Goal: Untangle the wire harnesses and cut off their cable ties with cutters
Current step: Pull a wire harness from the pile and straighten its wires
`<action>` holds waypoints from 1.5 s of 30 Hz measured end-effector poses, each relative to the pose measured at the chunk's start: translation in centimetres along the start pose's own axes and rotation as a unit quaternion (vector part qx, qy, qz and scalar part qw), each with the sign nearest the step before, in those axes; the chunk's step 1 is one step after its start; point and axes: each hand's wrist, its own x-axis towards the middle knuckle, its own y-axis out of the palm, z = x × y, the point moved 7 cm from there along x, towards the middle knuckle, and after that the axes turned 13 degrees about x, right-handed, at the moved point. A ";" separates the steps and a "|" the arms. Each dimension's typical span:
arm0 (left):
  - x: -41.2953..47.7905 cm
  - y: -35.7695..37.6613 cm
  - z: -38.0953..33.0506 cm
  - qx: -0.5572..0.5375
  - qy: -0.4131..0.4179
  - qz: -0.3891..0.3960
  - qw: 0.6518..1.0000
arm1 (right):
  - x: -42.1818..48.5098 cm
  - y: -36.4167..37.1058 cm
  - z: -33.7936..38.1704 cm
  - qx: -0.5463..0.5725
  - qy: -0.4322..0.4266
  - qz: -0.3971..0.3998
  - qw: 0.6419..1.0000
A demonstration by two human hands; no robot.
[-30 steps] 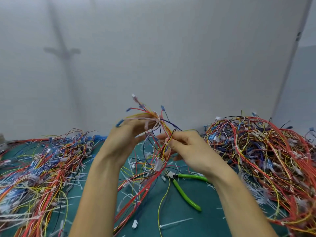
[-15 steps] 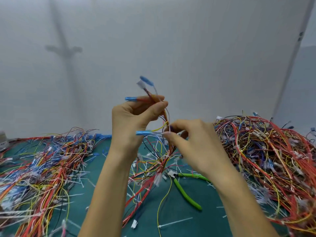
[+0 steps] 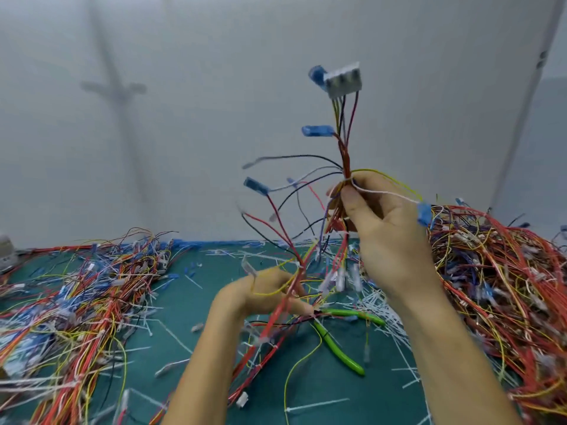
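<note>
One harness upright in right hand, connector topmost.

Wire-assembly workshop bench: green mat, harness heaps either side of the fingers, loose cable ties below.

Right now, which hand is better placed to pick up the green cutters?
Left, I'd say. The left hand is low over the mat, close beside the cutters, though some wires cross it. The right hand is up high, gripping the wire harness.
</note>
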 end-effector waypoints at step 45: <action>-7.0 -6.6 -4.8 -0.169 0.012 -0.101 0.980 | 0.9 -5.7 -0.1 -0.031 -0.019 -0.162 0.986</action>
